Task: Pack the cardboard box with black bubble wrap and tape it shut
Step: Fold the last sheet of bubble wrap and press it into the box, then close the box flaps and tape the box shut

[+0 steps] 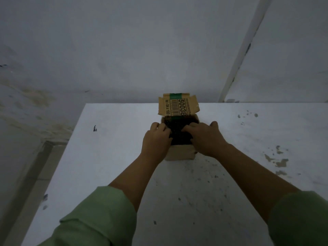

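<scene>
Box: cardboard box [180,154] on white surface [113,157], lid flap [178,106] upright.
Contents: black bubble wrap [179,134] inside.
Hands: left hand [156,139] and right hand [206,137], fingers bent, press the wrap.

the picture is dim and greyish, with flat, soft light and no clear source. shadows are faint; only a weak dark patch shows under the forearms on the desk [230,139]. no glare anywhere. the black bubble wrap [179,134] reads as a nearly textureless dark mass. detail is soft and slightly smeared throughout. the wide lens bends the white post [243,50] and stretches the green sleeves [99,215] at the lower corners.
</scene>
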